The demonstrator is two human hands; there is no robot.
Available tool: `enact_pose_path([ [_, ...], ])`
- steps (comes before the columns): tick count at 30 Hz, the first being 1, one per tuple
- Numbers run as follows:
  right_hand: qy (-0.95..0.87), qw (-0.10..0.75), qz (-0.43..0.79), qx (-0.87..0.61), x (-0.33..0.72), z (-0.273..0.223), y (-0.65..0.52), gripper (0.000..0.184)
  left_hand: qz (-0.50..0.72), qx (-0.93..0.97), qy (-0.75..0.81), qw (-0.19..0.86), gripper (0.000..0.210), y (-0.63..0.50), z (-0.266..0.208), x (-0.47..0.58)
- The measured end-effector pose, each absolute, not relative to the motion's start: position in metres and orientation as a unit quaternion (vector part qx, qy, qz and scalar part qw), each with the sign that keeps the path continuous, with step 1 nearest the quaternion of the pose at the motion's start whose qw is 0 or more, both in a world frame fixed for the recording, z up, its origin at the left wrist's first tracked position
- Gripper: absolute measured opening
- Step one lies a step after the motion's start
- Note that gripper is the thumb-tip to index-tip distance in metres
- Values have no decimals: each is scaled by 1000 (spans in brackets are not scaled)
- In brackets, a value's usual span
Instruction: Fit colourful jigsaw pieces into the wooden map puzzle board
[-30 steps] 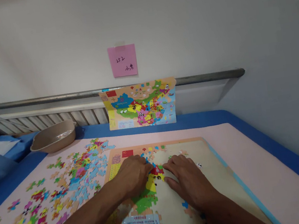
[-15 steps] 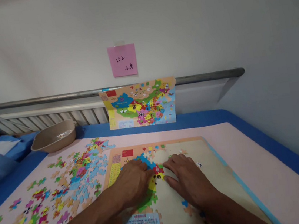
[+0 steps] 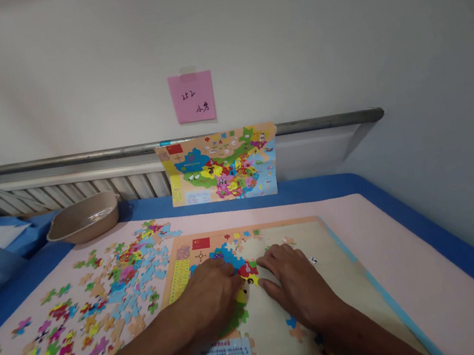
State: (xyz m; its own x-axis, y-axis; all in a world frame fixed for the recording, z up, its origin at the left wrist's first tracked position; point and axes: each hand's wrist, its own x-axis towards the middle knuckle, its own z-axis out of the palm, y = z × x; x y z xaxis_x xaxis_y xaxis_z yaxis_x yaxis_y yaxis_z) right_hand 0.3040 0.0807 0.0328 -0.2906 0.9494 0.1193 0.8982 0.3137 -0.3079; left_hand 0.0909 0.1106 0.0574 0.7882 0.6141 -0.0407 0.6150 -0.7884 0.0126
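The jigsaw puzzle (image 3: 231,258) is a partly joined map picture on a flat puzzle board (image 3: 296,305). My left hand (image 3: 212,294) rests on its joined left part, fingers bent and drawn together near the yellow pieces; anything beneath the fingertips is hidden. Across a small gap, my right hand (image 3: 295,281) lies on the board with thumb and forefinger apart, holding nothing visible. Its fingertips are close to the right edge of a red puzzle piece (image 3: 246,269). A yellow piece with a dark animal picture (image 3: 251,281) shows between the hands.
Many loose puzzle pieces (image 3: 130,267) spread over the pink surface at left. Behind them stands a beige basin (image 3: 85,218). A folded map sheet (image 3: 222,168) leans against the metal rail (image 3: 327,122). A pink note (image 3: 192,97) is taped to the wall.
My left hand has shifted slightly down over the joined pieces, its fingers more curled, uncovering more of the blue area. My right hand stays nearly still. The view has shifted a little.
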Motion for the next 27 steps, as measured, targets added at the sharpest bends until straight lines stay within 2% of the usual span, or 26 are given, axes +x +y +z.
enact_pose_path([
  [5, -797, 143, 94, -579, 304, 34, 81, 18, 3, 947, 322, 10, 17, 113, 57, 100],
  [10, -797, 137, 90, -582, 304, 35, 80, 17, 1, 949, 314, 11, 14, 117, 53, 103],
  [17, -801, 142, 87, -575, 306, 32, 80, 15, 24, 945, 324, 30, 21, 122, 49, 97],
  [22, -800, 136, 89, -578, 305, 35, 80, 18, 5, 940, 340, 33, 9, 121, 54, 90],
  [27, -799, 128, 89, -580, 304, 37, 81, 18, -4, 941, 339, 26, 10, 117, 59, 87],
])
